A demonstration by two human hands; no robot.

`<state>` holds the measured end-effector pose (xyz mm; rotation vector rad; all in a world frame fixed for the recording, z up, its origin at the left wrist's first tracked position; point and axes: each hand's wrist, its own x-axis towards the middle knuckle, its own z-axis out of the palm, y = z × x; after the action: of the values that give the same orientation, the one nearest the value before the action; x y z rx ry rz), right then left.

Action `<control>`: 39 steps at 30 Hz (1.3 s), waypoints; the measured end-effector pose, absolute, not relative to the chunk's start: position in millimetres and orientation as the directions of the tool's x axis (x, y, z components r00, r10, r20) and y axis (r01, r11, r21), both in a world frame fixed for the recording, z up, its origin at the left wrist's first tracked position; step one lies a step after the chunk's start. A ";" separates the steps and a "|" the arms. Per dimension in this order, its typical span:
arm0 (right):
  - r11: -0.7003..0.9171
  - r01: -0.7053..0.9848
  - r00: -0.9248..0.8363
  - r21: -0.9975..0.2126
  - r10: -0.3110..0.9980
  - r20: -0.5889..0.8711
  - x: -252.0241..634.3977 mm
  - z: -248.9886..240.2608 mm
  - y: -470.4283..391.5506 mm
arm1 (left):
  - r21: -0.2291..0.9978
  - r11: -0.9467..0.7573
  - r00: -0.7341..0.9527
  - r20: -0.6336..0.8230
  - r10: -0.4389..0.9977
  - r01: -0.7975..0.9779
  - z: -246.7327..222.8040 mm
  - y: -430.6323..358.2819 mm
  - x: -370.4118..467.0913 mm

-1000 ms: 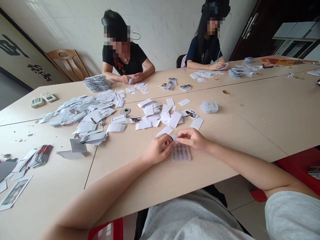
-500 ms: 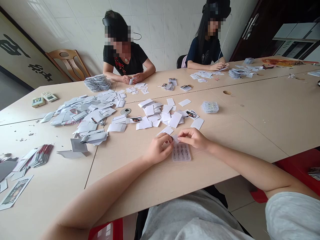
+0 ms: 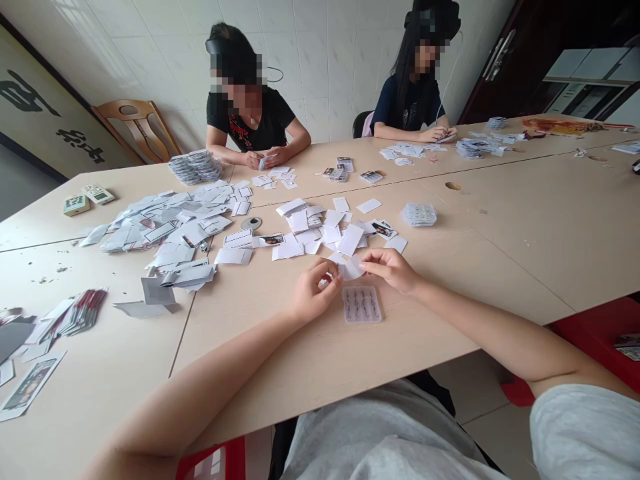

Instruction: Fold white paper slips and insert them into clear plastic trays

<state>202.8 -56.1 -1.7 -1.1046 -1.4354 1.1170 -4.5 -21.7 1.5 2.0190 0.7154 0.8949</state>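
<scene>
Nearest us, just short of the fingertips, a clear plastic case (image 3: 369, 316) of small dark pieces (image 3: 357, 302) lies on the table (image 3: 450, 287). A seated worker's left hand (image 3: 315, 292) and right hand (image 3: 393, 270) each pinch an edge of a white slip (image 3: 353, 268); loose white cards (image 3: 351, 239) spread beyond the fingers, two co-workers (image 3: 274, 110) farther across.

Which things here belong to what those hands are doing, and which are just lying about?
Seemingly in use:
left hand and right hand
white card between them
clear box of small dark pieces
probably the loose white cards just beyond

Apparently lying about:
pale handheld devices
picture card at far left
wooden chair
</scene>
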 end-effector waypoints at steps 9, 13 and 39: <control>0.053 -0.024 -0.034 -0.998 0.998 0.054 206.1 -6.5 -50.3 | 0.973 -0.232 0.522 0.189 0.832 0.017 -1.9 -14.1 -1.3; -0.001 -0.044 0.024 -0.999 1.000 -0.002 207.4 -8.9 -47.2 | 0.988 -0.157 0.500 0.132 0.856 0.007 0.9 -14.8 -0.5; -0.128 -0.341 0.101 -0.931 0.980 -0.172 219.2 -6.8 -36.5 | 0.940 0.250 0.515 -0.098 0.851 -0.234 5.0 -3.8 -1.0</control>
<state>219.2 -36.5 -6.8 -1.1188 -0.7874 1.3633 -1.0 -3.8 5.0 1.0684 0.7042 0.8282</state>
